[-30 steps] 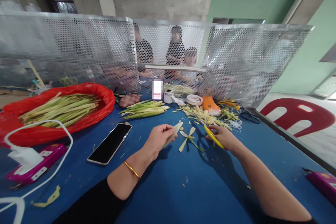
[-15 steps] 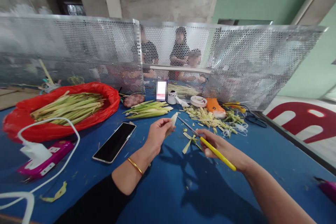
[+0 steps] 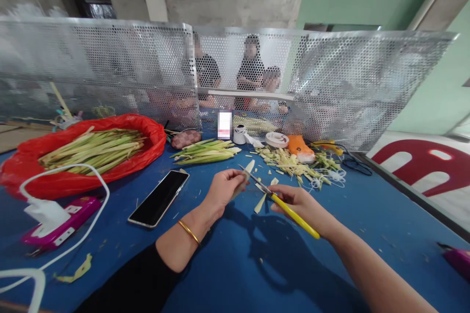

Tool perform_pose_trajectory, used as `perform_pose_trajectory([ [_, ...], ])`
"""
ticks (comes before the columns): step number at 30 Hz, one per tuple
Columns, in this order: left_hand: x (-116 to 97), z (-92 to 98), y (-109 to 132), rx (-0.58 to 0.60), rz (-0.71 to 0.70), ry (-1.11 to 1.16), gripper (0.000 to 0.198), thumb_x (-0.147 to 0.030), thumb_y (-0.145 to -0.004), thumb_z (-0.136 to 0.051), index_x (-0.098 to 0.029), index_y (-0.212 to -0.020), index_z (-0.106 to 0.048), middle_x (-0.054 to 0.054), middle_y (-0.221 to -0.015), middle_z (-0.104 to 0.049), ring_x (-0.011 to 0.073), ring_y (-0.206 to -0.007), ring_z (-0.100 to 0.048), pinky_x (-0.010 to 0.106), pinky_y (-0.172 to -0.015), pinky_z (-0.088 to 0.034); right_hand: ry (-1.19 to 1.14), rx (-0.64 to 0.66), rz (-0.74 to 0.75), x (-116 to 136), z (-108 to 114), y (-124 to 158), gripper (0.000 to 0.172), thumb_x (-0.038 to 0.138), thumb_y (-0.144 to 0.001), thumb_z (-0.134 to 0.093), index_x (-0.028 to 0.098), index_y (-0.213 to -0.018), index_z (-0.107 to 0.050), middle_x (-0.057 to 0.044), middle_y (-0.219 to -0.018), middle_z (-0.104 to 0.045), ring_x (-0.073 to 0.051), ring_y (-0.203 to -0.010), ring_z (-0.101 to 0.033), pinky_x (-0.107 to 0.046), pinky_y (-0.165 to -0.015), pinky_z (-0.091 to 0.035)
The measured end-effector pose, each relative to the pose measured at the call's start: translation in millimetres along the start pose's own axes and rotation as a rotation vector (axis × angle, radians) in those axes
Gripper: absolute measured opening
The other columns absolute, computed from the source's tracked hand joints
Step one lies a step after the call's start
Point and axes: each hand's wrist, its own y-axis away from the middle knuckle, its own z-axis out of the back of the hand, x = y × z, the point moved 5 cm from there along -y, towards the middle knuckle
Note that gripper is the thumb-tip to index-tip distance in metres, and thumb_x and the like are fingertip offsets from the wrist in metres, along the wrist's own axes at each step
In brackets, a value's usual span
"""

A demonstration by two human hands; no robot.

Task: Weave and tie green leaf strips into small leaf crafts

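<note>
Ahead: pale leaf scraps [image 3: 290, 164].
Leftward: flat black phone [image 3: 159, 199].
Pale-green leaf strip [image 3: 250, 165]: pinched in my left fingers [image 3: 235, 179], long axis pointing away, rightward.
Yellow-handled metal scissors [image 3: 292, 212]: gripped in my right fingers [image 3: 282, 189], crossing the strip.

Plain black left sleeve [image 3: 134, 274], hem partway along forearm. Slim, smooth, gold-coloured bangle [image 3: 189, 233] between hem and left hand [image 3: 224, 187]. Right forearm [image 3: 367, 259], right hand [image 3: 295, 205] bare.

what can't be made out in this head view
In the head view:
Part of the pale leaf: hidden by the left hand
Part of the yellow-handled scissors: covered by the right hand
Purple object at far right: cut off by frame edge
Lit screen: contents too small
</note>
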Motion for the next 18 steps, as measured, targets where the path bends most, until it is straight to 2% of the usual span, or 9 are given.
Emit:
perform_pose_trajectory([
  [4,4,2.0,-3,-0.014,0.012,0.033,0.009,-0.022,-0.069,-0.072,-0.014,-0.069,-0.068,0.003,-0.064,-0.069,0.0091,-0.052,-0.058,0.02,-0.057,-0.047,0.055,-0.067,0.026,-6,2,-3,0.042,0.046,-0.073,-0.069,0.018,-0.104,-0.068,0.006,-0.061,-0.041,-0.009,-0.053,-0.035,-0.02,-0.047,-0.029],
  [7,9,5.3,-5,-0.053,0.057,0.078,0.009,-0.021,-0.07,-0.073,-0.013,-0.072,-0.068,0.004,-0.064,-0.069,0.0088,-0.05,-0.058,0.02,-0.054,-0.047,0.145,-0.234,0.028,-10,18,-3,0.05,0.049,-0.073,-0.067,0.017,-0.112,-0.067,0.003,-0.066,-0.055,-0.012,-0.058,-0.047,-0.022,-0.053,-0.037],
  [9,11,10.0,-6,-0.108,0.126,0.157,0.007,-0.018,-0.073,-0.071,-0.013,-0.075,-0.067,0.005,-0.065,-0.069,0.0092,-0.049,-0.059,0.02,-0.051,-0.047,0.343,-0.361,-0.012,-12,36,-1,0.051,0.051,-0.074,-0.064,0.019,-0.114,-0.067,-0.001,-0.072,-0.064,-0.017,-0.065,-0.056,-0.025,-0.058,-0.041],
  [11,12,16.4,-6,-0.172,0.213,0.279,0.004,-0.016,-0.078,-0.067,-0.012,-0.076,-0.066,0.005,-0.066,-0.068,0.0094,-0.048,-0.059,0.02,-0.047,-0.046,0.641,-0.418,-0.123,-16,54,-1,0.048,0.05,-0.076,-0.061,0.022,-0.115,-0.067,-0.005,-0.08,-0.07,-0.023,-0.074,-0.063,-0.028,-0.062,-0.043],
  [14,5,27.5,-8,-0.241,0.281,0.4,0.011,-0.013,-0.083,-0.06,-0.01,-0.074,-0.065,0.004,-0.064,-0.065,0.0082,-0.048,-0.058,0.018,-0.045,-0.046,1.018,-0.345,-0.319,-31,72,-1,0.043,0.046,-0.081,-0.055,0.024,-0.116,-0.066,-0.01,-0.093,-0.073,-0.028,-0.084,-0.066,-0.03,-0.063,-0.042],
  [18,-3,42.4,-14,-0.302,0.271,0.454,0.013,-0.01,-0.085,-0.056,-0.011,-0.074,-0.063,0.002,-0.06,-0.062,0.0067,-0.049,-0.058,0.015,-0.046,-0.047,1.168,-0.228,-0.394,-50,75,-1,0.036,0.037,-0.084,-0.053,0.023,-0.116,-0.064,-0.012,-0.097,-0.072,-0.028,-0.088,-0.067,-0.029,-0.062,-0.041],
])
